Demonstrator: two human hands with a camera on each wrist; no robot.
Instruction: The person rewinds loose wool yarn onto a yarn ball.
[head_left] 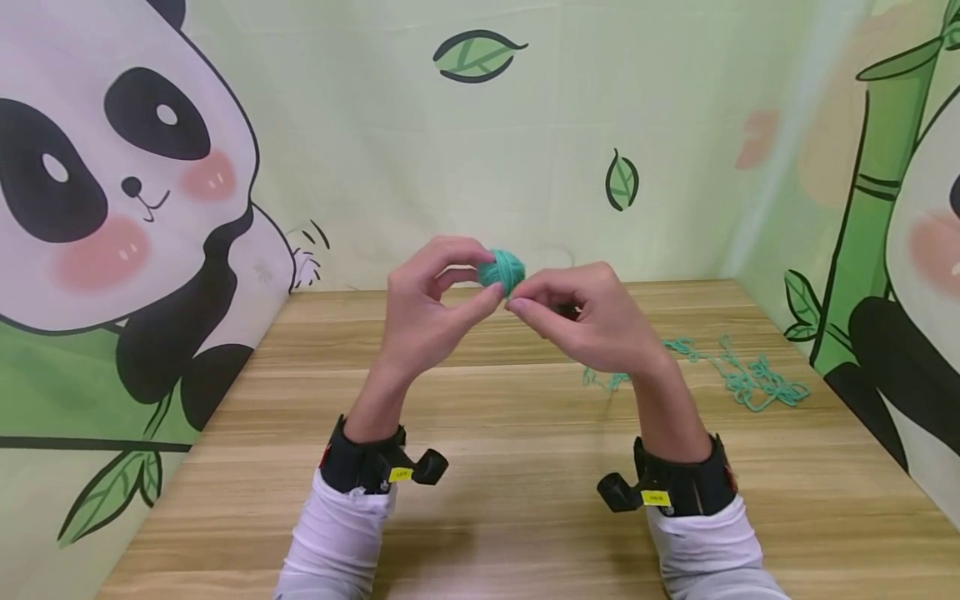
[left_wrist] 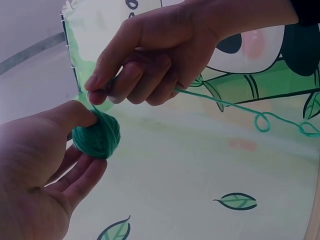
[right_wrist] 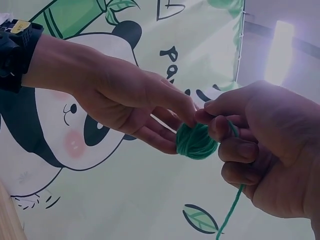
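A small ball of teal yarn [head_left: 502, 272] is held up above the table between the thumb and fingers of my left hand [head_left: 427, 308]. Close beside it on the right, my right hand [head_left: 592, 317] pinches the yarn strand between thumb and forefinger. In the left wrist view the strand [left_wrist: 220, 102] runs from under the curled right fingers away to the right, with small loops in it. The right wrist view shows the wound ball [right_wrist: 196, 142] at the left fingertips, and the yarn passing through the right hand [right_wrist: 270, 150] and hanging below.
Loose, tangled teal yarn [head_left: 761, 383] lies on the wooden table [head_left: 510, 517] at the right, behind the right forearm. A cloth backdrop [head_left: 360, 150] with pandas and leaves rises along the back and sides. Both wrists wear black camera bands [head_left: 367, 458].
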